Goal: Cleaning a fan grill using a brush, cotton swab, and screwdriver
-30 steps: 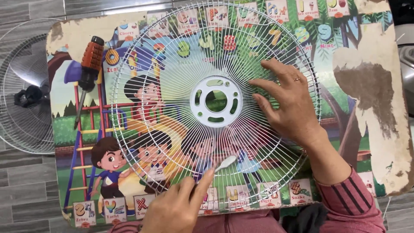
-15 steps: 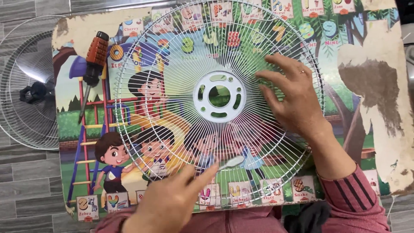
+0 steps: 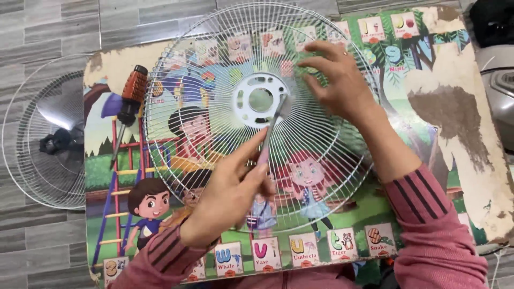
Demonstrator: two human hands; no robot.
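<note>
A white wire fan guard (image 3: 209, 75) lies flat on a low table with a colourful cartoon picture top (image 3: 455, 64). My left hand (image 3: 230, 187) reaches over the guard and is shut on a slim brush-like tool (image 3: 272, 127). The tool's pale head rests at the right edge of the guard's white plastic hub (image 3: 242, 115). My right hand (image 3: 342, 80) is spread flat on the wires at the guard's upper right, fingers pointing left, with a ring on one finger. It holds nothing.
A screwdriver with an orange and black handle (image 3: 131, 96) lies on the table left of the guard. A second fan guard with a dark motor part (image 3: 48, 144) sits on the tiled floor at the left. A grey appliance (image 3: 500, 91) stands at the right edge.
My left hand has moved from the guard's lower rim up toward the hub, bringing the tool's head to it. My right hand slid toward the upper rim. The view shifted.
</note>
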